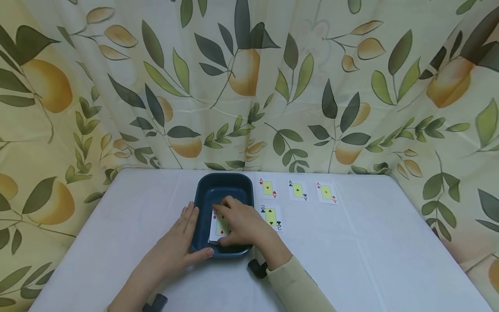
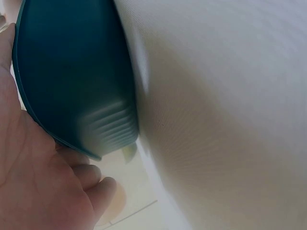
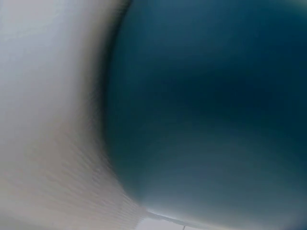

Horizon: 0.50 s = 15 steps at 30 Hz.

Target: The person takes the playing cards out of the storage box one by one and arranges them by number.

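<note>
A dark blue rectangular tray [image 1: 224,181] stands on the white cloth with a small stack of playing cards [image 1: 213,233] in it, a diamonds card on top. Reaching in from the right, my right hand [image 1: 241,223] grips the cards, fingers at their far edge and thumb at the near one. My left hand [image 1: 175,248] lies along the tray's left side with straight fingers, its thumb at the near rim. The left wrist view has the tray's outer wall [image 2: 76,72] beside the palm. In the right wrist view the tray wall [image 3: 201,124] fills most of the picture and hides the fingers.
Right of the tray lie an ace of hearts [image 1: 267,188], an ace of clubs [image 1: 298,190] and an ace of diamonds [image 1: 326,192] in a row. A two of clubs [image 1: 270,216] sits below the first. Behind the table [image 1: 370,251] hangs a leaf-and-fruit patterned curtain [image 1: 288,121].
</note>
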{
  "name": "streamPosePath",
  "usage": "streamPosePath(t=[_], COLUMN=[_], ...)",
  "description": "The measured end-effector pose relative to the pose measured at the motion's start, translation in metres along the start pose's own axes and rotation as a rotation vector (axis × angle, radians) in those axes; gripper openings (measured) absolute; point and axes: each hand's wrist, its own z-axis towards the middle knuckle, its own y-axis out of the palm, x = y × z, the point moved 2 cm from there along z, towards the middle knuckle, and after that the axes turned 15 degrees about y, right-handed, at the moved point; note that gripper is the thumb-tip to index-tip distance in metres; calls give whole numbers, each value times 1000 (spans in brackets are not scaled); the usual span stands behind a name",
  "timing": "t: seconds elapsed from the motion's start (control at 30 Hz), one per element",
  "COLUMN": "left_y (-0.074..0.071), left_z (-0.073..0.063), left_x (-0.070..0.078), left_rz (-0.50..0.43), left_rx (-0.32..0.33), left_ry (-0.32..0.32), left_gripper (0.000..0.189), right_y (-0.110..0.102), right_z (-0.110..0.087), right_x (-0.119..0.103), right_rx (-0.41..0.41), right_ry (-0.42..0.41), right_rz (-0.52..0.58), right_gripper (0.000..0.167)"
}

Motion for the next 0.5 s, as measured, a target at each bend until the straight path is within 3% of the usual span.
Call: streamPosePath(t=[0.3,0.5], left_y=[2,0], left_z=[2,1], left_x=[-1,0], left_rz=[-16,-5], left_rx=[13,20], left_ry=[24,17], left_gripper=[114,115], right_y=[-9,-26], right_z=[0,-10], right_x=[9,13], right_rx=[-53,-76], right_ry=[-27,-58], right_rz=[153,252], right_gripper=[87,87])
